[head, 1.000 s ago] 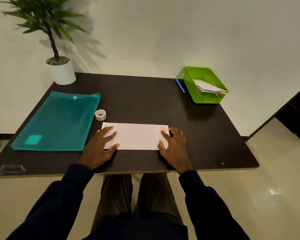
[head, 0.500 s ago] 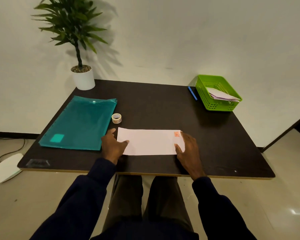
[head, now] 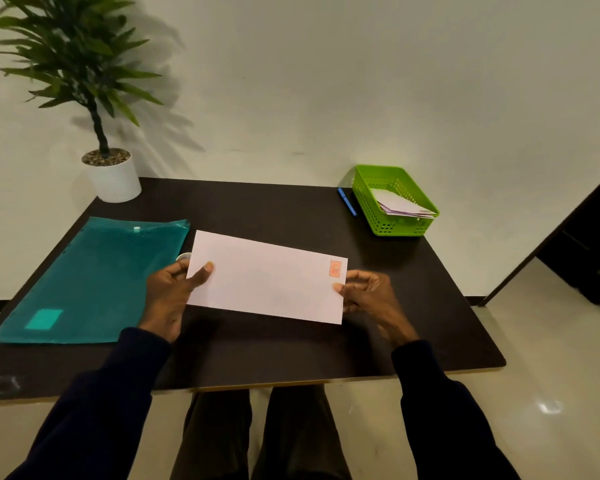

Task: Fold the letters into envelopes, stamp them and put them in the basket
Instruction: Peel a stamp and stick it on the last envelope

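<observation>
**Ana:** Where was the envelope (head: pixel 267 277) at that moment?

**Ben:** In the air, just above the middle of the table (head: pixel 274 348), tilted so its left end sat farther from the person than its right. Both hands had it. The left hand (head: pixel 168 296) pinched the left edge, thumb on the front face and fingers behind. The right hand (head: pixel 371 299) gripped the right edge, thumb tip on the paper and fingers curled underneath.

**Ana:** Was it stamped?

**Ben:** Yes, an orange stamp (head: pixel 335 269) sat in its upper right corner. I couldn't tell whether a letter was inside or whether the flap was closed, as only the front showed.

**Ana:** So what was left for that one?

**Ben:** By my reading, only the drop. The green basket (head: pixel 378 223) stood at the far right corner of the table, well apart from the envelope, and it held a stack of envelopes (head: pixel 400 206) lying slanted inside.

**Ana:** And after that?

**Ben:** Hard to say. A teal folder (head: pixel 90 282) lay flat on the left; it might have held more letters, but nothing loose showed. A blue pen (head: pixel 347 201) lay just beside the basket, and a roll of tape (head: pixel 182 257) peeked out behind the envelope's left corner.
</observation>
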